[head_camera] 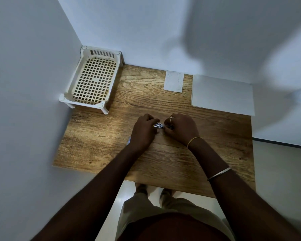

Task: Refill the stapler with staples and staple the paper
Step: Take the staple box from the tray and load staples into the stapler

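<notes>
A small metallic stapler (158, 125) sits between my two hands at the middle of the wooden table (97, 136). My left hand (143, 132) is closed over its left end and my right hand (182, 128) is closed over its right end, so most of it is hidden. Whether staples are in it I cannot tell. A white sheet of paper (222, 94) lies flat at the back right of the table. A smaller white slip (174, 81) lies at the back middle. A bluish corner (129, 141) peeks out under my left wrist.
A cream plastic lattice basket (94, 79) on short legs stands at the back left corner against the white walls. The table's front edge runs just above my legs and feet. Pale floor lies to the right of the table.
</notes>
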The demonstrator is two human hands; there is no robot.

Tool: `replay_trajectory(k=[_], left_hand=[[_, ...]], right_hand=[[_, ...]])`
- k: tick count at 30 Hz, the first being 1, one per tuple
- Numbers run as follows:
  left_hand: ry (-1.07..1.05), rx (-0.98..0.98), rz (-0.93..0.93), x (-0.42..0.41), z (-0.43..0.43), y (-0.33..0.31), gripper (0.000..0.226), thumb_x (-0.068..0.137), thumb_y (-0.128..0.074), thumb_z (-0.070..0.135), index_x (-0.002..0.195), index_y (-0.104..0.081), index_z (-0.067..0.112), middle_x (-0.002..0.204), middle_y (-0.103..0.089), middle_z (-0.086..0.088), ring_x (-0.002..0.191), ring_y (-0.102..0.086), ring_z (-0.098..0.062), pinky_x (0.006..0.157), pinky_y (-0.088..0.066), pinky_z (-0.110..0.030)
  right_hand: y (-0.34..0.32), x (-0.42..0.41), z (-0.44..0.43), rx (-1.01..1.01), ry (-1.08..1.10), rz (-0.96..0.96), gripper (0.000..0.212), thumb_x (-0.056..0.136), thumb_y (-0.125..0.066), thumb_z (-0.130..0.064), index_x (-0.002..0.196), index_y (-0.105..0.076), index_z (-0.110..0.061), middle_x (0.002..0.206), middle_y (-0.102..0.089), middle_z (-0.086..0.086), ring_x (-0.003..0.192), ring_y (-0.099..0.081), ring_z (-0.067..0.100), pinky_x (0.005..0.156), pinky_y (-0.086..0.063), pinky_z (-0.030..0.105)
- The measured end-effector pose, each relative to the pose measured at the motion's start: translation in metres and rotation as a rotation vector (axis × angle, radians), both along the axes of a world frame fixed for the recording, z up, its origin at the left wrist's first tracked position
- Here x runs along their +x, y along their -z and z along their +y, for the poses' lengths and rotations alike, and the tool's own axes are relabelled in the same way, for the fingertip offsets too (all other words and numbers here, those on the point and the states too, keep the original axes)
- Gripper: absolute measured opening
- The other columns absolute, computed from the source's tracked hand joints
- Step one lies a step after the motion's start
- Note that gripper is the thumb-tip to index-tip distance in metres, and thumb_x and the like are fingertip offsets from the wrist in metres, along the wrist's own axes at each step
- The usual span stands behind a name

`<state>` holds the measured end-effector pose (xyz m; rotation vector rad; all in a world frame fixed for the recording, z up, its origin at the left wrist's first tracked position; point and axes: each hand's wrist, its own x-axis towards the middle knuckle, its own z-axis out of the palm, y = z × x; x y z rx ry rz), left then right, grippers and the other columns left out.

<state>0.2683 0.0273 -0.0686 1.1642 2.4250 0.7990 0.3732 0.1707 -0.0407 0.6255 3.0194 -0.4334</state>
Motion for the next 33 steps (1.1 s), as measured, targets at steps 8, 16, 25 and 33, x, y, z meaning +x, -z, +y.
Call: replay_trajectory(k=[8, 16, 25, 33], left_hand=[[-0.008, 0.031, 0.016, -0.005, 0.002, 0.002, 0.034, 0.081, -0.080, 0.014, 0.114, -0.076, 0.013, 0.107, -0.068, -0.007, 0.100, -0.062, -0.029, 0.082, -0.051, -0.040], [-0.010, 0.043, 0.030, -0.006, 0.002, 0.006, 0.030, 0.081, -0.081, 0.016, 0.110, -0.077, 0.014, 0.104, -0.069, -0.005, 0.095, -0.062, -0.026, 0.078, -0.052, -0.042], [-0.004, 0.073, 0.038, -0.007, 0.002, 0.011, 0.027, 0.080, -0.082, 0.015, 0.106, -0.077, 0.014, 0.100, -0.067, -0.004, 0.092, -0.062, -0.023, 0.075, -0.054, -0.040], [-0.061, 0.108, -0.083, -0.005, 0.002, 0.011, 0.035, 0.081, -0.080, 0.012, 0.116, -0.074, 0.014, 0.107, -0.066, -0.003, 0.096, -0.064, -0.019, 0.079, -0.049, -0.029]], right_hand=[[0.003, -0.005, 0.002, 0.018, -0.019, -0.031, 0.025, 0.089, -0.060, -0.046, 0.090, -0.075, -0.026, 0.084, -0.070, -0.002, 0.082, -0.067, 0.023, 0.077, -0.045, 0.034], [0.003, -0.006, 0.004, 0.009, -0.047, -0.053, 0.024, 0.090, -0.060, -0.045, 0.090, -0.075, -0.026, 0.086, -0.070, -0.003, 0.080, -0.067, 0.022, 0.070, -0.046, 0.032], [0.003, -0.005, 0.004, -0.101, -0.031, -0.049, 0.016, 0.086, -0.066, -0.031, 0.096, -0.075, -0.023, 0.090, -0.070, 0.000, 0.083, -0.066, 0.024, 0.062, -0.041, 0.028], [-0.002, -0.003, 0.009, -0.196, -0.023, -0.027, 0.017, 0.082, -0.071, -0.024, 0.096, -0.076, -0.017, 0.090, -0.071, 0.005, 0.082, -0.066, 0.025, 0.069, -0.052, 0.037]])
